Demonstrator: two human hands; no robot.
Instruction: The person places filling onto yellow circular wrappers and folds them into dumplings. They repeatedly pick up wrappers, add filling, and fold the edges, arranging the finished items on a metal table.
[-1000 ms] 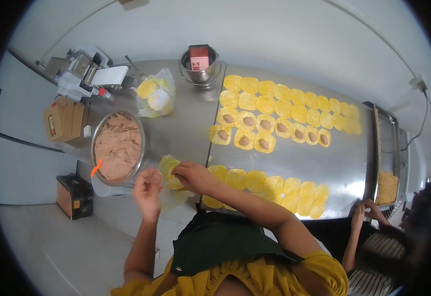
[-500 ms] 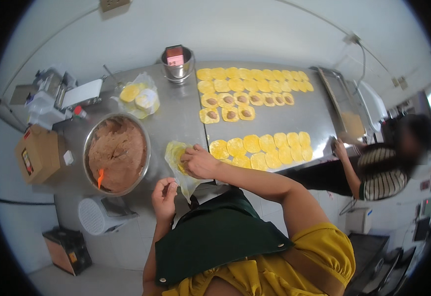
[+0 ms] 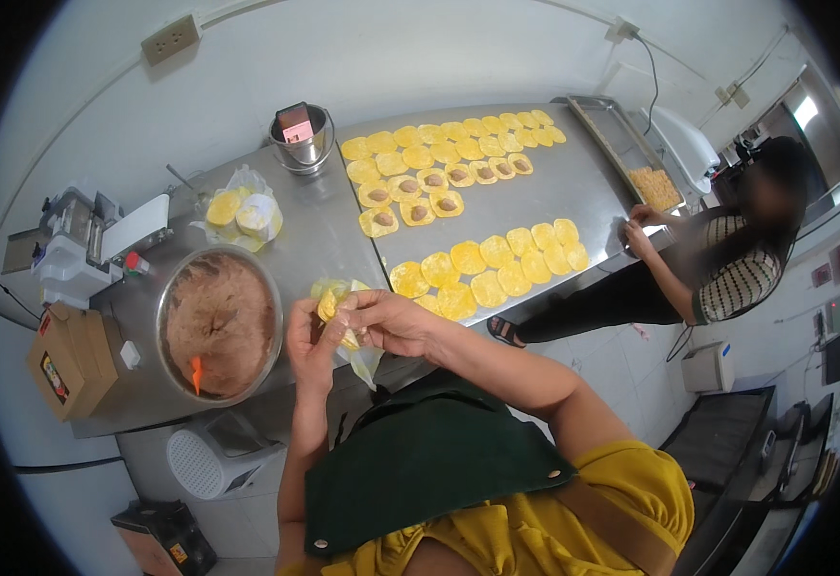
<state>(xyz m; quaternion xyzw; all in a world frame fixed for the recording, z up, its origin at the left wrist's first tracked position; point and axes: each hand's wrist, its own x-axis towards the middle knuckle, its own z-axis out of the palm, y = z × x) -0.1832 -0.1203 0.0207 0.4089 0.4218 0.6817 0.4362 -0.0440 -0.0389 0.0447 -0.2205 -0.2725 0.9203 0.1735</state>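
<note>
My left hand point(image 3: 312, 344) and my right hand point(image 3: 389, 323) meet at the table's near edge, fingers closed on a thin yellow dough wrapper point(image 3: 329, 305) between them. Under the hands lies a crumpled, translucent plastic sheet point(image 3: 364, 365), partly covered by my fingers. To the left stands a big steel bowl point(image 3: 162, 331) of brownish-pink filling point(image 3: 218, 312), with an orange-handled tool point(image 3: 197, 372) stuck in it. Ahead and to the right, yellow wrappers point(image 3: 468, 257) lie in rows. Several in the far group carry a lump of filling point(image 3: 418, 212).
Behind the bowl sits an opened plastic bag point(image 3: 256, 216) with yellow wrappers. A steel bucket point(image 3: 303, 144) stands by the wall, a slicer-like machine point(image 3: 79, 240) and a cardboard box point(image 3: 74, 360) at left. At right, a co-worker point(image 3: 727, 254) works beside a metal tray point(image 3: 612, 134).
My left hand has come up to join the right one, and both now grip the yellow wrapper above the plastic sheet. The view has tilted; the co-worker's hands are now together.
</note>
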